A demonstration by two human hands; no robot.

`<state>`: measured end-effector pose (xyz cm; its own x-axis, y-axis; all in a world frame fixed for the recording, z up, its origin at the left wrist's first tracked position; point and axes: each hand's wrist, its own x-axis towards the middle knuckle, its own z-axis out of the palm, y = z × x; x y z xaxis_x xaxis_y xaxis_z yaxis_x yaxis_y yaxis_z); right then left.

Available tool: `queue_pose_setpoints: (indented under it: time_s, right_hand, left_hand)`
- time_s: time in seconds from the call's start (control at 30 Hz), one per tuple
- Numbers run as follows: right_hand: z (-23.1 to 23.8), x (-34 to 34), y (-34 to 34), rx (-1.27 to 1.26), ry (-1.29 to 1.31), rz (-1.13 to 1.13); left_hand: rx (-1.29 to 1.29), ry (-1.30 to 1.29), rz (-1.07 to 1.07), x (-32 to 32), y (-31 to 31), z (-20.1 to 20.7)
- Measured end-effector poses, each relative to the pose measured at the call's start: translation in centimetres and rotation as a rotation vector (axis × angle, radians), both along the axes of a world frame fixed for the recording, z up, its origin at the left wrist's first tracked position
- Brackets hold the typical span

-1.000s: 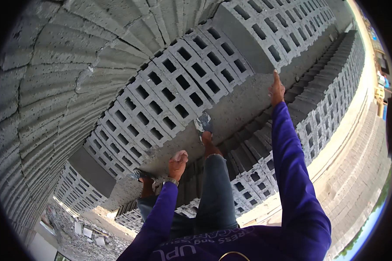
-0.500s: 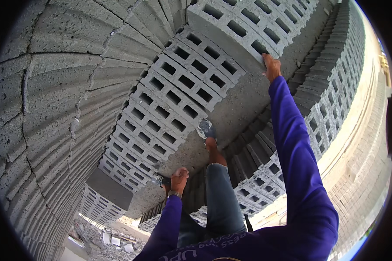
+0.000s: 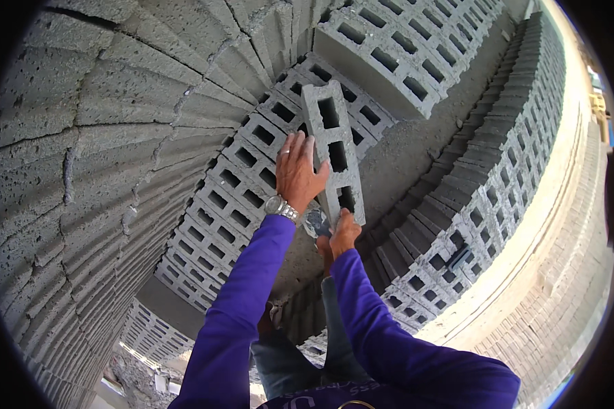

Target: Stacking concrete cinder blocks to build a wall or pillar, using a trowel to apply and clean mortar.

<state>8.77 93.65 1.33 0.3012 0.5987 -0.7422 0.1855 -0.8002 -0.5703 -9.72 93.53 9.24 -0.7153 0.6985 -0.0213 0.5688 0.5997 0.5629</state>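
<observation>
The fingers [image 3: 299, 146] of your left hand [image 3: 299, 178] are stretched out and lie close together along the left side of the hollow block [image 3: 333, 134]. Your left thumb stands apart from them, reaching over the block's left edge beside its middle hole. Your right hand [image 3: 345, 234] grips the near end of the block, its thumb at the nearest of the three holes; its other fingers are mostly hidden, so you cannot tell how they are set. The block therefore lies between your hands, to the right of the left fingers and just beyond the right hand, its holes facing up at you.

To the left of the block rises a tall wall [image 3: 92, 184] of stacked grey blocks. To its right runs a long row [image 3: 518, 160] of blocks with dark upper sides, well apart from it. Beyond its far end is a raised stack [image 3: 411, 65] with a smooth grey side. Behind and left of the block lies a lower layer [image 3: 231, 163] of perforated blocks; whether the two touch is unclear. A strip of bare ground [image 3: 416, 153] shows right of the block.

Nearer to you than the block are your purple sleeves [image 3: 242, 293] and dark trousers [image 3: 280, 358]. A worn shoe [image 3: 316, 223] shows just left of its near end. Your silver watch [image 3: 280, 206] sits further left.
</observation>
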Motion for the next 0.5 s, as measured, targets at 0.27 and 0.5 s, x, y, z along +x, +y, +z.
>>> queue_pose_setpoints:
  time_s: [0.27, 0.5]
  right_hand:
    - [-2.3, 4.8, -2.2, 0.066, 0.234, 0.2]
    - [-1.6, 11.0, -1.9, 0.224, 0.09, 0.665]
  left_hand:
    - [-0.461, 0.115, -0.453, -3.5, 5.3, -5.8]
    - [-0.359, -0.008, -0.144, 0.5, -1.6, -6.6]
